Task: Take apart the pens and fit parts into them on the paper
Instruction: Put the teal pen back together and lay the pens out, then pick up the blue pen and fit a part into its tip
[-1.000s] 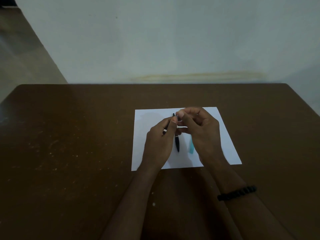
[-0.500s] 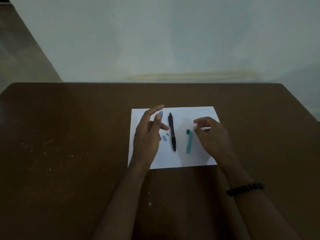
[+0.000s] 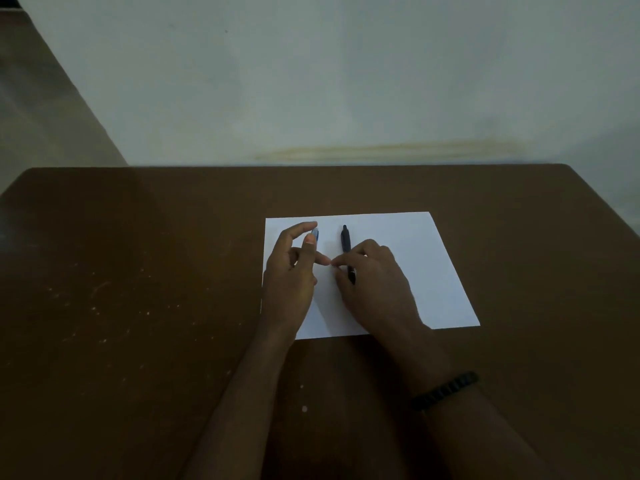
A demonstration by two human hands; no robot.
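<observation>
Two hands over white paper (image 3: pixel 433 271) on brown table (image 3: pixel 138 271): left hand (image 3: pixel 294 271) pinching blue pen part (image 3: pixel 315 233); right hand (image 3: pixel 374 282) covering black pen (image 3: pixel 345 240), grip unclear. Black bracelet (image 3: pixel 443 391) on right wrist.

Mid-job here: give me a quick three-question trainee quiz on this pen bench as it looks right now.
1. True or false: the black pen lies on the sheet of paper.
2. Which hand holds the small blue pen part? A) left hand B) right hand
3. Fill in: the black beaded bracelet sits on the ___ wrist.

Key: 1 true; 2 A; 3 right.
</observation>
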